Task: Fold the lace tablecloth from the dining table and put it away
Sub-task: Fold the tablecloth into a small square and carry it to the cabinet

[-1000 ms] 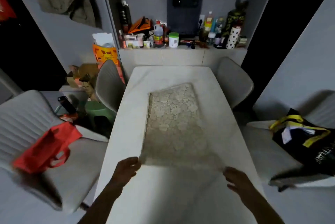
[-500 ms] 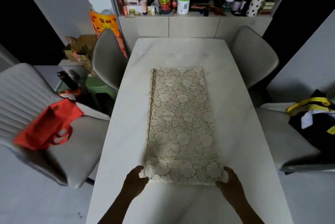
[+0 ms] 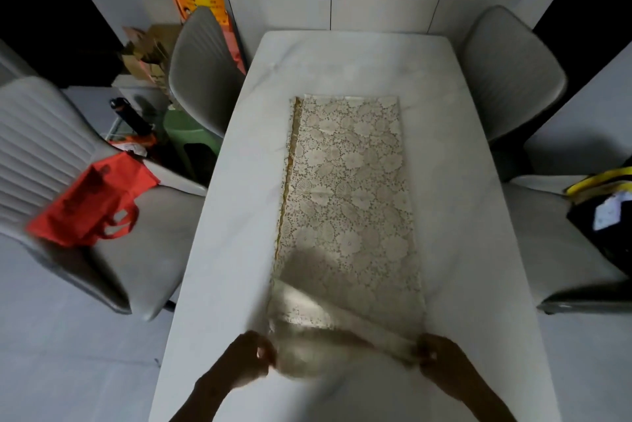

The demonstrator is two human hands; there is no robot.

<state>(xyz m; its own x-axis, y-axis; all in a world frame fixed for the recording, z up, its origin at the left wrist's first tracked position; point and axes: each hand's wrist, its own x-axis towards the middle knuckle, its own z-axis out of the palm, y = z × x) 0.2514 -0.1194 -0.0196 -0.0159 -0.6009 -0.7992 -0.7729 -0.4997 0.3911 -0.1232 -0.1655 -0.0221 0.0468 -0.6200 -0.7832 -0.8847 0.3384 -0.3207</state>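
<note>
Filling the middle of the frame from top to bottom, the table (image 3: 461,155) is a pale marble-look slab with four grey chairs around it, two at each side. Along its centre lies the cloth (image 3: 345,189), folded into a long narrow strip of cream lace with a flower pattern and a gold edge down its left side; its far end sits flat in the upper middle, well short of the table's top edge. Its near end, at lower centre, is lifted off the table and blurred, curling up between the two hands. On the lower-left chair (image 3: 102,271) rests a red bag (image 3: 92,203); a black and yellow bag (image 3: 605,216) sits on the chair at the right edge. The left hand (image 3: 249,358), at bottom centre-left, is pinched closed on the cloth's near left corner. The right hand (image 3: 441,356), at bottom centre-right, is likewise closed on the near right corner, so the cloth stretches from both hands up the frame.
</note>
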